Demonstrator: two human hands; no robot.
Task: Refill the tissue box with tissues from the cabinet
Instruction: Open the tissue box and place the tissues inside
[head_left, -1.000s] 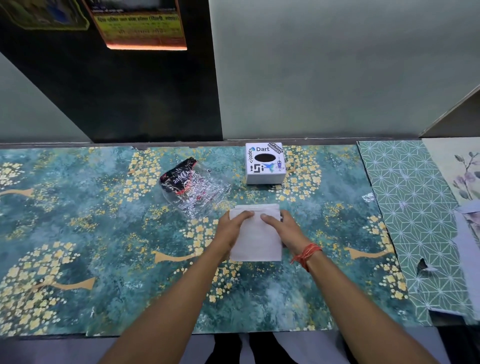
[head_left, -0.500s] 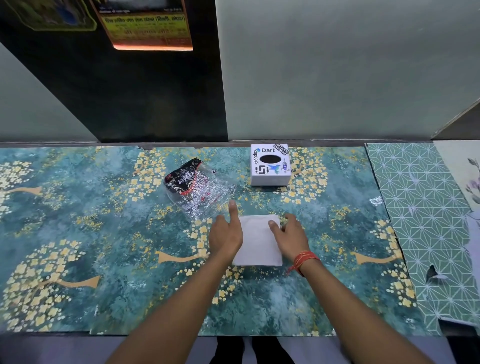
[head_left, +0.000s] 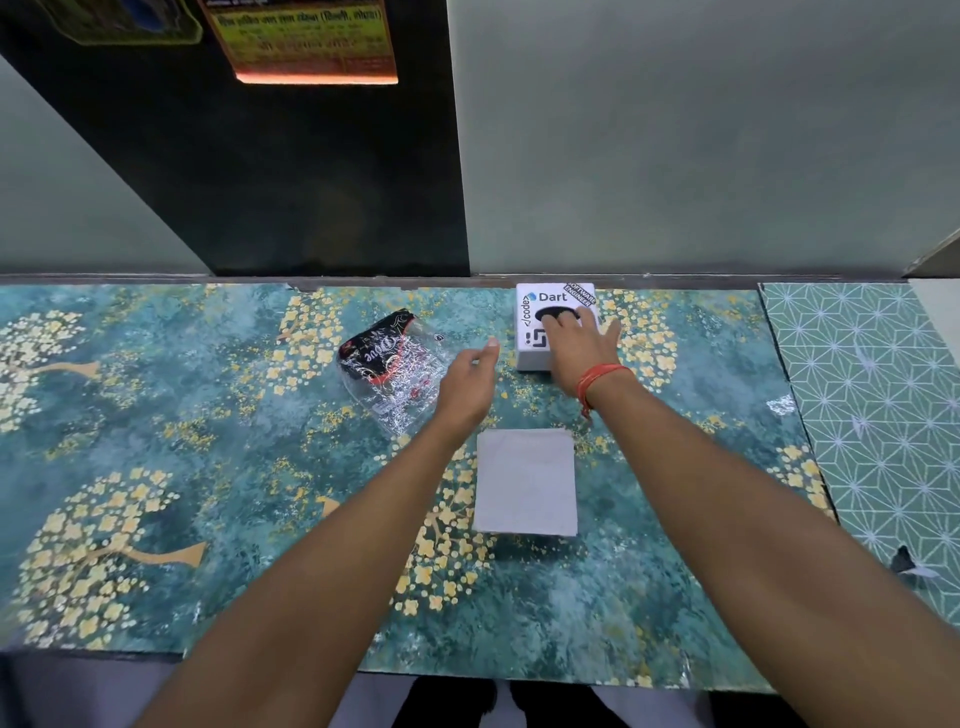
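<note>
A small white tissue box with stickers and a dark oval slot stands near the wall at the back of the counter. My right hand lies on top of the box, fingers spread over the slot, covering its right half. My left hand hovers just left of the box, fingers loosely apart, holding nothing. A flat white stack of folded tissues lies on the counter between my forearms, untouched.
A crumpled clear plastic wrapper with a black and red print lies left of my left hand. The counter carries a teal floral sheet and a green geometric sheet to the right. A grey wall and a dark panel close off the back.
Both hands have left the tissue stack and moved forward. My right hand has come down on the tissue box; my left hand has stopped beside it. The stack stays where it lay.
</note>
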